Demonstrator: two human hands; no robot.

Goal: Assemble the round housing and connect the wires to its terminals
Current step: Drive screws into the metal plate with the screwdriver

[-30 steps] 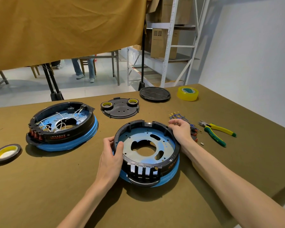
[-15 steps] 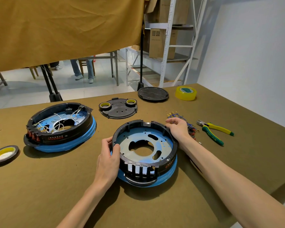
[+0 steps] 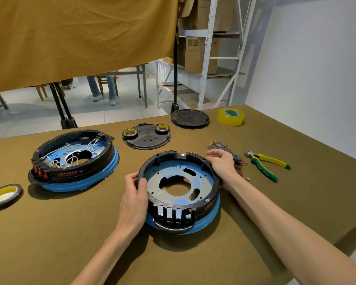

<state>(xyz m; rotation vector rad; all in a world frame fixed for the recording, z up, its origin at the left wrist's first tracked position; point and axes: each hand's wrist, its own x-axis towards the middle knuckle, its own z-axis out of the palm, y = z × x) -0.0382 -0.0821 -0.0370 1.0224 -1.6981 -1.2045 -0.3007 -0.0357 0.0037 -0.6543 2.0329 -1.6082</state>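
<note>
A round black housing with a blue rim and a blue inner plate lies on the table in front of me, with no wires in it. My left hand grips its left wall, thumb over the rim. At the housing's far right edge my right hand rests against the wall, fingers loosely bent. Just behind that hand lies a bundle of blue wires with brass terminals.
A second housing with white wires fitted sits at the left. Behind are a black cover plate carrying two tape rolls, a black disc and a yellow tape roll. Green-yellow pliers lie at the right, a dark tape roll at the far left.
Both hands have stayed on the housing. My right hand's fingers have lifted slightly off the far rim. The view has shifted a little.
</note>
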